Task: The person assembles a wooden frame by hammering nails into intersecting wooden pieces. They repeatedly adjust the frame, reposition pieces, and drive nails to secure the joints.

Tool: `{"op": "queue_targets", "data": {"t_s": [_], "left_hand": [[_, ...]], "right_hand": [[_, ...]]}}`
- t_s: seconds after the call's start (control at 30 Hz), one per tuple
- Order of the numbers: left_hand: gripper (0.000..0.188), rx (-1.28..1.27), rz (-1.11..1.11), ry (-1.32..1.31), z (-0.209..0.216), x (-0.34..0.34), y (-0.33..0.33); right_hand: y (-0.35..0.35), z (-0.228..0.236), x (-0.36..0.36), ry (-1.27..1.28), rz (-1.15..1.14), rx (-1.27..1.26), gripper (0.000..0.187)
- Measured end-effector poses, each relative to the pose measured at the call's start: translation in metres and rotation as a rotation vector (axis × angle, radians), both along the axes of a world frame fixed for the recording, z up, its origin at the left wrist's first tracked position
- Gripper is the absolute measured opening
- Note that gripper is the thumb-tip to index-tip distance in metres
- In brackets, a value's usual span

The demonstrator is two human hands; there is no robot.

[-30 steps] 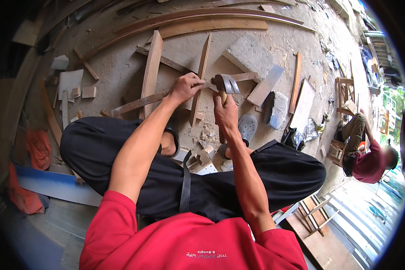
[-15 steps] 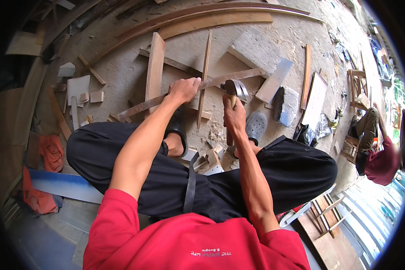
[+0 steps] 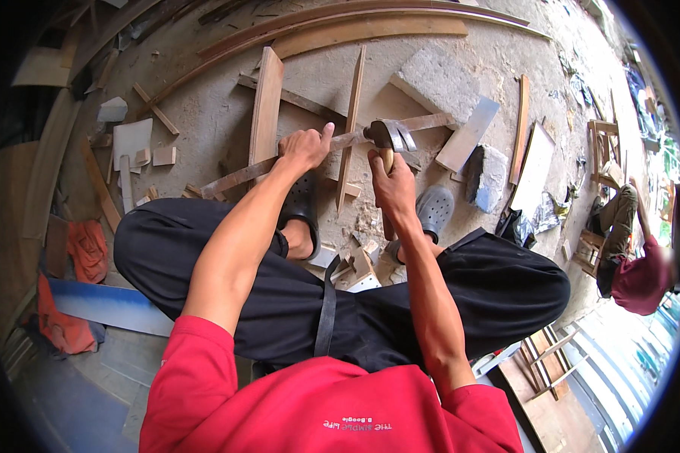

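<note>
My left hand (image 3: 307,148) is closed round a narrow wooden strip (image 3: 238,178), its thumb sticking up. The strip slants from lower left to upper right, across a wide upright board (image 3: 266,109) and a thinner upright board (image 3: 353,113). In my right hand (image 3: 394,183) is a claw hammer (image 3: 389,136), gripped by its pale handle just below the head. The dark hammer head lies over the strip, right of the thin board; whether it touches the wood I cannot tell.
Beyond lie a concrete slab (image 3: 437,81) and long curved boards (image 3: 370,32). Right of my feet are a grey plank (image 3: 468,136) and a rough block (image 3: 488,180). Wood offcuts (image 3: 164,156) litter the left side. Another person (image 3: 637,268) sits at the far right.
The hammer head has shifted slightly left and up, closer to the thin board. My left hand keeps its hold on the strip, and the whole view has shifted a little.
</note>
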State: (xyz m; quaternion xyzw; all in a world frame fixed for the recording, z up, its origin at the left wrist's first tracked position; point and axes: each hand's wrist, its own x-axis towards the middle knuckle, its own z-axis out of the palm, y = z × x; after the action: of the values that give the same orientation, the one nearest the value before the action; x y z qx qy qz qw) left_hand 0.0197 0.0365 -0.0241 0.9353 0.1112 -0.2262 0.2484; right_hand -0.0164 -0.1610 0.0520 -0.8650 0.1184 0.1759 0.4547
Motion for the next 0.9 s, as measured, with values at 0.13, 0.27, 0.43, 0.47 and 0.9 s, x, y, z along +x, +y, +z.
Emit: {"op": "queue_targets", "data": {"t_s": [0.13, 0.27, 0.43, 0.47, 0.9], "left_hand": [[0.079, 0.021, 0.005, -0.003, 0.0, -0.002, 0.0], [0.069, 0.049, 0.015, -0.101, -0.009, -0.004, 0.001], [0.065, 0.05, 0.032, -0.057, -0.009, -0.002, -0.002], [0.065, 0.043, 0.028, -0.07, -0.011, -0.001, -0.001], [0.055, 0.098, 0.044, -0.089, -0.016, 0.0, -0.002]], "right_hand": [[-0.004, -0.029, -0.004, -0.021, -0.009, -0.02, 0.04], [-0.005, -0.026, -0.002, 0.027, 0.02, -0.051, 0.041], [-0.009, -0.028, -0.005, 0.038, 0.032, -0.054, 0.042], [-0.008, -0.028, -0.004, 0.041, 0.025, -0.015, 0.044], [0.014, 0.017, -0.005, -0.148, 0.045, 0.019, 0.032]]}}
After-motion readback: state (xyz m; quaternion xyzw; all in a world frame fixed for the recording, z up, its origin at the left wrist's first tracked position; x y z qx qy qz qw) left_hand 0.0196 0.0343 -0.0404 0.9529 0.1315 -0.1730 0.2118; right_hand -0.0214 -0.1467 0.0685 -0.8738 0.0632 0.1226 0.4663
